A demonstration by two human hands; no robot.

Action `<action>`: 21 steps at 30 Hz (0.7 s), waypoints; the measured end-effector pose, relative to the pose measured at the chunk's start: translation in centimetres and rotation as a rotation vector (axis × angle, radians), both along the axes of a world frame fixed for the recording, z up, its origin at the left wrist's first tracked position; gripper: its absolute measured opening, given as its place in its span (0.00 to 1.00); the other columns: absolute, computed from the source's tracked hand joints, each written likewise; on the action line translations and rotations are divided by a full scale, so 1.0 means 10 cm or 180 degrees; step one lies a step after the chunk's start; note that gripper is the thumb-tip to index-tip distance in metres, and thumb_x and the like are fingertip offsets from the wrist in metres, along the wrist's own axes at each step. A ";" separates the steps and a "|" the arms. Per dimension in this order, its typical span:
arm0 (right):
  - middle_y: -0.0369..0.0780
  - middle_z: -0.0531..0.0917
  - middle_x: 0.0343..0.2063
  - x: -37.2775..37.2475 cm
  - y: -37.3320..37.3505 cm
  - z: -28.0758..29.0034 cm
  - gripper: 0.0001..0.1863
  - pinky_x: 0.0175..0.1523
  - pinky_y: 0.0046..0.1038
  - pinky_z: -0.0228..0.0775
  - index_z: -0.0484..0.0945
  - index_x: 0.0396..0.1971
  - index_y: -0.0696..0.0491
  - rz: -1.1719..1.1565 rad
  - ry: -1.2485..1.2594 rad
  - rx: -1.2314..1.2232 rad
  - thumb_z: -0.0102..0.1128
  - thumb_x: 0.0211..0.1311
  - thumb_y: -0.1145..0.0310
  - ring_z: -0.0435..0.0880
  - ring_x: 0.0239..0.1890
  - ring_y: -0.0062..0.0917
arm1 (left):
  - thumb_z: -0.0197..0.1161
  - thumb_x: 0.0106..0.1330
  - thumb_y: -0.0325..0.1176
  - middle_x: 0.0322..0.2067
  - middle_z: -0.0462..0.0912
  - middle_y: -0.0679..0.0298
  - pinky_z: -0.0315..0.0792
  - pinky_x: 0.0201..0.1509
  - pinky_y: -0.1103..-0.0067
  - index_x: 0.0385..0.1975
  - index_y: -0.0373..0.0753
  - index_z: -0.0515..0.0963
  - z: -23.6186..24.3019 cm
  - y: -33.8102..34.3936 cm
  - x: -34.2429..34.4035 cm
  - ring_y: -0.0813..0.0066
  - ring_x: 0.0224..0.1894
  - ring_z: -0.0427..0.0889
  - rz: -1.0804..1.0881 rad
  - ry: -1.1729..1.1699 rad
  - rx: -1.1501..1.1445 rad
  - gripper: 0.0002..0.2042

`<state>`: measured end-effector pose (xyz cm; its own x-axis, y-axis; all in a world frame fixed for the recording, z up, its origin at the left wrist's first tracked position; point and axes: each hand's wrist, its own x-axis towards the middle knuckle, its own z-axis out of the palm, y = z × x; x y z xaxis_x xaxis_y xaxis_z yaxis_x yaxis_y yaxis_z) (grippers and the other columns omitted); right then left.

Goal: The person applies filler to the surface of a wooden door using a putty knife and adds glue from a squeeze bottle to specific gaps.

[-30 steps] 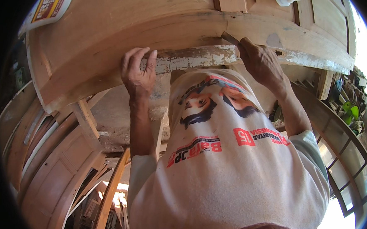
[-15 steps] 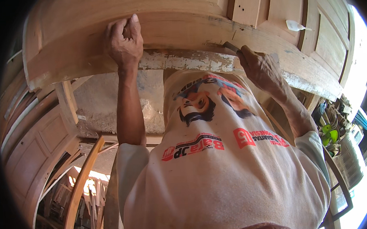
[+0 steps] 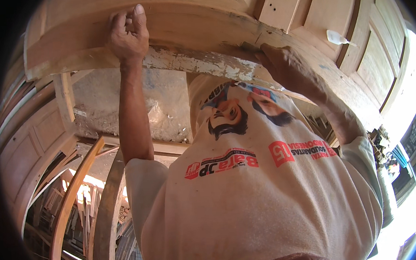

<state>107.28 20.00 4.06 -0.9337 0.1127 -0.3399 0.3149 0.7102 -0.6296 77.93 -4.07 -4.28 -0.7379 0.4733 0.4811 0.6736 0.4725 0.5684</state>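
Note:
A wooden panelled door (image 3: 202, 24) lies across the top of the view, with bare brown wood and raised panels. My left hand (image 3: 130, 35) rests on its near rail at the left, fingers curled and thumb pointing up; I see nothing held in it. Farther right, my right hand (image 3: 287, 67) is closed round a flat dark grey tool (image 3: 250, 47), whose end sticks out to the left over the rail. The hand hides the rest of the tool. Below the rail, the door's near edge (image 3: 190, 65) has patchy, flaking whitish paint.
A small translucent squeeze bottle (image 3: 336, 37) lies on the door at the right. Another panelled door (image 3: 28, 149) leans at the left. Curved wooden pieces (image 3: 75, 198) stand at the lower left, near stacked offcuts (image 3: 74, 221). Assorted clutter (image 3: 383, 146) is at the right.
The view has shifted slightly. My left hand, still curled, appears a little farther left and up. My right hand and its tool have moved left along the rail, the tool now lying flatter.

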 end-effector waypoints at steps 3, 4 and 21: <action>0.52 0.84 0.24 -0.14 0.00 -0.02 0.11 0.34 0.47 0.75 0.77 0.42 0.57 0.0084 -0.0114 -0.0248 0.55 0.76 0.64 0.85 0.29 0.49 | 0.66 0.73 0.46 0.30 0.82 0.70 0.74 0.33 0.79 0.35 0.41 0.87 0.01 0.01 -0.01 0.78 0.28 0.79 0.0015 -0.0058 0.0000 0.14; 0.52 0.84 0.25 -0.25 -0.10 -0.03 0.11 0.35 0.47 0.76 0.78 0.43 0.57 0.0226 0.0050 -0.0134 0.54 0.77 0.64 0.85 0.30 0.49 | 0.66 0.73 0.46 0.30 0.82 0.70 0.74 0.34 0.78 0.35 0.41 0.87 0.03 0.00 -0.02 0.78 0.28 0.79 0.0010 -0.0055 -0.0026 0.14; 0.43 0.82 0.36 0.18 0.10 0.31 0.21 0.34 0.38 0.78 0.78 0.61 0.49 0.0219 0.0326 -0.0076 0.59 0.69 0.75 0.87 0.31 0.37 | 0.60 0.76 0.43 0.25 0.73 0.61 0.68 0.30 0.70 0.32 0.36 0.75 0.11 0.01 0.03 0.69 0.26 0.72 0.0222 -0.0315 0.0019 0.15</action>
<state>109.08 21.02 7.16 -0.9689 0.0401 -0.2442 0.1991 0.7124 -0.6730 78.19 -3.94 -3.18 -0.8130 0.4165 0.4070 0.5797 0.5126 0.6334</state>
